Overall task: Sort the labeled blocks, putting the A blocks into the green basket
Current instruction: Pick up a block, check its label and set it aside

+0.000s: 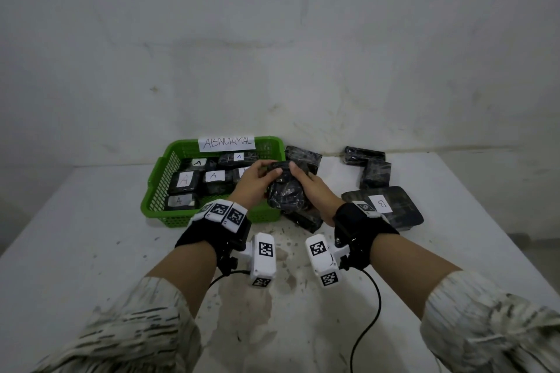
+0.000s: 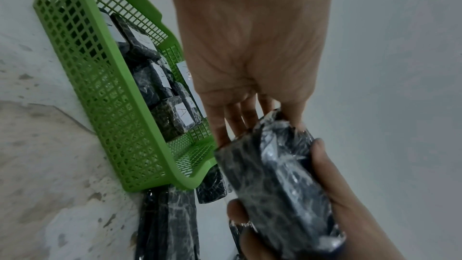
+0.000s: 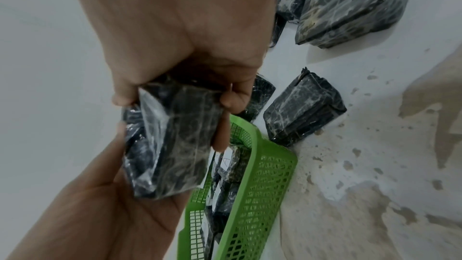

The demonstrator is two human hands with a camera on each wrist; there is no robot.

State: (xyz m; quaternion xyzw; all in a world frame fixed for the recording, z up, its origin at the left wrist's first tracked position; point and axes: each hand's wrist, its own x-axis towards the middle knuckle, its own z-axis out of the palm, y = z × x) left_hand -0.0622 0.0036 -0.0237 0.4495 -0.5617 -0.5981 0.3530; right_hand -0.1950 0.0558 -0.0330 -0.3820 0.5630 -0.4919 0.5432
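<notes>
Both hands hold one black, plastic-wrapped block (image 1: 285, 194) in the air over the right end of the green basket (image 1: 157, 188). No label shows on it. My left hand (image 1: 268, 171) grips its far left side, thumb on top. My right hand (image 1: 298, 179) curls round its right side. In the left wrist view the block (image 2: 275, 181) lies between my left fingers (image 2: 237, 120) and the right hand (image 2: 337, 195). The right wrist view shows the block (image 3: 172, 135) held over the basket (image 3: 260, 175). Several blocks labeled A (image 1: 213, 175) lie in the basket.
A paper sign reading ABNORMAL (image 1: 227, 143) hangs on the basket's far rim. A large block labeled B (image 1: 382, 204) lies to the right, with more black blocks (image 1: 375, 174) behind it and one (image 1: 303, 219) under my hands. A wall stands close behind the white table (image 1: 91, 236).
</notes>
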